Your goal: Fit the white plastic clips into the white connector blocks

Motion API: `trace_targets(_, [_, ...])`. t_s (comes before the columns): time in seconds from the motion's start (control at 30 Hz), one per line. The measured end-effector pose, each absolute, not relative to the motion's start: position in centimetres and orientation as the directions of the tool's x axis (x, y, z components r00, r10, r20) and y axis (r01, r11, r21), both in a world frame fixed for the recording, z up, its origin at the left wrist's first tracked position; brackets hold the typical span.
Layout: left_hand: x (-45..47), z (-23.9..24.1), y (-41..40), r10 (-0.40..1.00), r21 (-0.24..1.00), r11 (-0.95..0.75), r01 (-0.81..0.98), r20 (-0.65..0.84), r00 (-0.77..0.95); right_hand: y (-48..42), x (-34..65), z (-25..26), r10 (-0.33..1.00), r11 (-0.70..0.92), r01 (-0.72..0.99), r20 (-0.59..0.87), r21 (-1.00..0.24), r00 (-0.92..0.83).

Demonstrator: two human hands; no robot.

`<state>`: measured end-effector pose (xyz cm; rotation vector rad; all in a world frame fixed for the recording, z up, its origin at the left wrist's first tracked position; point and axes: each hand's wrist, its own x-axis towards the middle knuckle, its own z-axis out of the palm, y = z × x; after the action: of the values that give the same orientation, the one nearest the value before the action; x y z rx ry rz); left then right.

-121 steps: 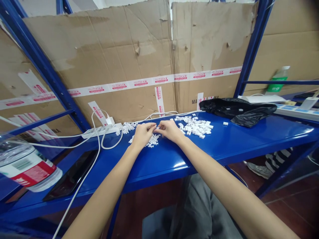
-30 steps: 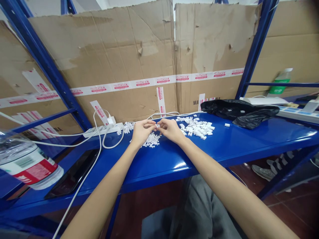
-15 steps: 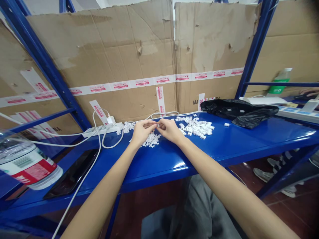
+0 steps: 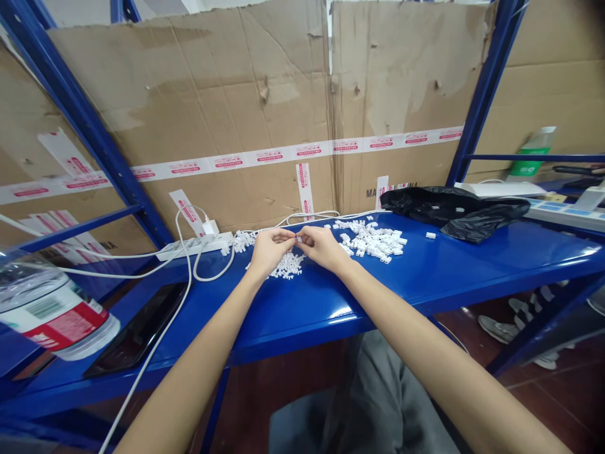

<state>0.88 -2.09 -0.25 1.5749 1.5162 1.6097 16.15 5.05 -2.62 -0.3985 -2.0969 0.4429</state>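
Note:
My left hand (image 4: 270, 252) and my right hand (image 4: 322, 247) meet over the blue table, thumbs and forefingers pinched together. Between their fingertips is a small white plastic piece (image 4: 299, 239), mostly covered, so its exact shape does not show. Just below the hands lies a heap of tiny white plastic parts (image 4: 289, 268), partly hidden by my left hand. To the right of my right hand spreads a pile of larger white plastic pieces (image 4: 378, 243), block-like in form. A smaller cluster of white pieces (image 4: 244, 241) sits left of my left hand.
A black plastic bag (image 4: 454, 211) lies at the right rear, with one loose white piece (image 4: 430, 235) near it. On the left are a power strip (image 4: 196, 246) with white cables, a dark phone-like slab (image 4: 137, 331) and a large bottle (image 4: 51, 315). Cardboard (image 4: 227, 113) walls the back.
Both hands stay pinched together in almost the same place, with only a slight shift of the fingertips. At the far right, a dark object near another person's hand has moved.

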Motion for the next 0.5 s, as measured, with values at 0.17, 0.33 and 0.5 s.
trace_targets(0.17, [0.84,-0.45,-2.05,0.864,0.865,-0.308,0.397,0.429,-0.264,5.05,16.18,-2.55,0.459,0.874,0.116,0.724,-0.471,-0.514])
trace_targets(0.33, [0.71,-0.54,-2.13,0.853,0.823,-0.319,0.471,0.465,-0.236,5.1,16.23,-2.65,0.488,0.854,0.114,0.704,-0.508,-0.516])
trace_targets(0.5, [0.63,-0.69,-2.01,0.84,0.793,-0.353,0.497,0.502,-0.204,5.18,16.22,-2.77,0.508,0.835,0.103,0.686,-0.54,-0.521])
